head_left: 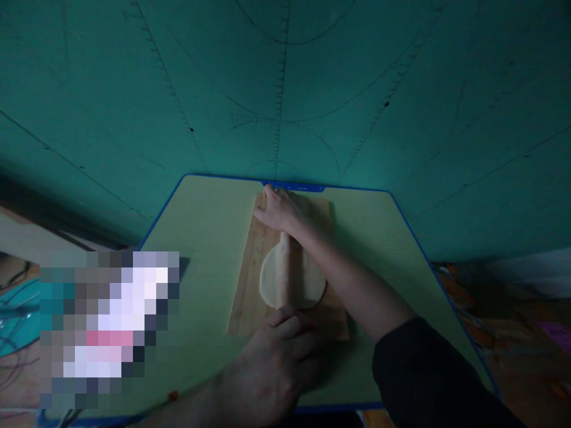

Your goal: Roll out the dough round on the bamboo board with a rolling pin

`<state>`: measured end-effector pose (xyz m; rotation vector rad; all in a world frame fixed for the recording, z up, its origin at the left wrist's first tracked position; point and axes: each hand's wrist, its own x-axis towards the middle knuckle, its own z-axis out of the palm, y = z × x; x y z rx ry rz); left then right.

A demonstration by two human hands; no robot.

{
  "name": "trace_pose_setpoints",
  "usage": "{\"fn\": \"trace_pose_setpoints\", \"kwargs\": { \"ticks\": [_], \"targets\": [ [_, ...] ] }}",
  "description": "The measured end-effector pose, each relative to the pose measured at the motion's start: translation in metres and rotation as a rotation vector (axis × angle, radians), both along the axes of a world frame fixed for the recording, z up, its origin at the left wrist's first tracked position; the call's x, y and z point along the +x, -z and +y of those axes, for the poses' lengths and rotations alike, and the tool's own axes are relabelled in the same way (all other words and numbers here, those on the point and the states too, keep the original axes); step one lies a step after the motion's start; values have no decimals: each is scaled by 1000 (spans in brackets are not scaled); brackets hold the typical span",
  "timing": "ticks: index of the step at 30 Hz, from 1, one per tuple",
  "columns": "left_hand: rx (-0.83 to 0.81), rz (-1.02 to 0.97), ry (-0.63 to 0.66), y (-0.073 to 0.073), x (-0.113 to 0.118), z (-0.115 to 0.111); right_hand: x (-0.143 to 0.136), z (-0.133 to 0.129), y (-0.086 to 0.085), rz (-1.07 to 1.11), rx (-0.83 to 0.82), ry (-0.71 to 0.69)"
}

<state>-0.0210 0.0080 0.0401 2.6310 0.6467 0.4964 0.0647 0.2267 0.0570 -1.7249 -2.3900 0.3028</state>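
Observation:
A pale wooden rolling pin (282, 270) lies lengthwise across a flat, round sheet of dough (313, 284). Under both is a wooden board (244, 306). Closed around the pin's near end is my left hand (283, 353), low in the view. My right hand (280, 209) reaches over from the right and grips the far end, by the board's back edge; its fingers partly hide that end. The dough shows on either side of the pin, and my right forearm covers a bit of its right edge.
The board rests on a light green table (205, 238) with a blue rim. A green wall (312, 77) with drawn lines rises behind it. At the left a blurred-out patch (120, 321) covers part of the table. Cluttered floor (499, 333) shows at the right.

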Motion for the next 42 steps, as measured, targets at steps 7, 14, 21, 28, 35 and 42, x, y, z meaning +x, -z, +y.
{"fn": "trace_pose_setpoints", "kwargs": {
  "ticks": [7, 14, 21, 28, 35, 42],
  "targets": [
    [-7, -6, 5, 3, 1, 0, -1, -3, -4, 1, -39, 5],
    [5, -1, -16, 3, 2, 0, 0, -5, -4, 3, -25, 17],
    [12, -54, -7, 0, 4, 3, -2, 1, 6, 61, 17, 50],
    [82, -13, -50, -7, 2, 4, -1, 0, 7, 57, 47, 23],
    [91, 70, -145, -6, 7, -1, 1, -2, 4, 55, 69, 6],
    [89, 74, -207, -24, 26, -6, 22, -2, 4, 20, -8, 4]
  ]
}}
